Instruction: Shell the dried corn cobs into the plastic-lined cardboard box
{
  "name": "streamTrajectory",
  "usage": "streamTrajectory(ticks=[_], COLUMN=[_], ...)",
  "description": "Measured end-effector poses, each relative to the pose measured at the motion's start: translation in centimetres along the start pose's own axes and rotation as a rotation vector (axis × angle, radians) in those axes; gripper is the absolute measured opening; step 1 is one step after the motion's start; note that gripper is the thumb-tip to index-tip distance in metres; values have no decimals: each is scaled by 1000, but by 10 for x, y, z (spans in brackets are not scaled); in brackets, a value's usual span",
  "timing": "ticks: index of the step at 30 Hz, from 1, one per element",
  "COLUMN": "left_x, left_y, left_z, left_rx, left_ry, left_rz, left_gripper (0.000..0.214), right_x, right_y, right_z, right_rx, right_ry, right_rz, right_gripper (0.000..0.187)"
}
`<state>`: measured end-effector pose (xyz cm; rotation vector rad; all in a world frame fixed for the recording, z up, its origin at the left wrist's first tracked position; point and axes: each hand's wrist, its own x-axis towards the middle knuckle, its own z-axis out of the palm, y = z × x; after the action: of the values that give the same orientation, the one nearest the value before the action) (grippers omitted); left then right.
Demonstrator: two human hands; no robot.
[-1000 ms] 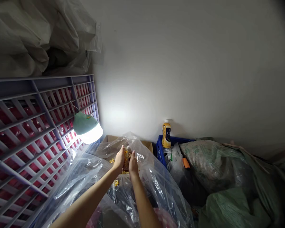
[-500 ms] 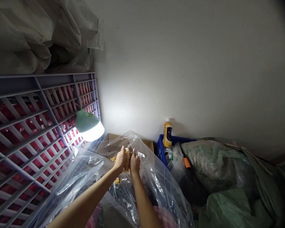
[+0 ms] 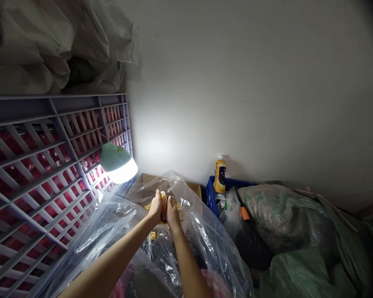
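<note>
Left hand and right hand clasp a corn cob upright between them, fingers curled around it. Folds of clear plastic sheeting rise close on both sides, with loose corn kernels lying on it just below. A cardboard box sits just beyond. A lit hanging lamp and gray plastic lattice hem the left; a blue crate and green woven sack crowd the right.

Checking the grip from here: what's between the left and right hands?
The head view shows an ear of corn held upright between the left hand and right hand, both touching it; nothing else lies between them.
</note>
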<state>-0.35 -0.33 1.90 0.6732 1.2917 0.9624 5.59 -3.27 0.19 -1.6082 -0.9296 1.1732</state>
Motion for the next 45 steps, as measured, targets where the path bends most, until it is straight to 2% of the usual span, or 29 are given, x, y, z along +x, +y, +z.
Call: streamTrajectory(ticks=[3,6,9,13,16,20,25,29,32,36,39,42,45], left_x=[1,3,5,4,2,-3,-1,5,5,0,-2,-1,0], left_y=[3,3,1,-1,1,2,-5,-10,-6,4,5,-1,-8], left_z=[1,0,-1,0,1,3,3,4,3,0,-2,1,5], left_rx=[-81,-151,-163,-217,-214,-168,-109,-180,-243,-194,-123,-19,43], left_ry=[8,26,-42,-82,-63,33,57,27,-29,-147,-117,-78,-126], left_rz=[-30,-13,-34,-18,10,82,155,140,94,1,57,100,131], left_gripper=[54,52,55,53,57,62,60,52,52,60,58,56,60], right_x=[-2,-9,-14,-14,-15,-17,-14,-9,-4,1,0,-4,-7], right_y=[-4,-6,-4,-1,-1,-1,6,8,5,3,2,0,-2], right_z=[-5,-9,-8,-2,3,8,11,12,8,-3,-10,-10,-6], right_rx=[3,-118,-244,-265,-279,-293,-184,-110,-53,8,-44,-178,-218], right_ry=[-7,47,70,107,141,165,164,189,205,63,22,100,142], right_rz=[-46,-203,-315,-382,-378,-348,-337,-254,-208,-146,-195,-267,-291], right_gripper=[68,57,54,53,52,57,62,63,65,78,73,61,60])
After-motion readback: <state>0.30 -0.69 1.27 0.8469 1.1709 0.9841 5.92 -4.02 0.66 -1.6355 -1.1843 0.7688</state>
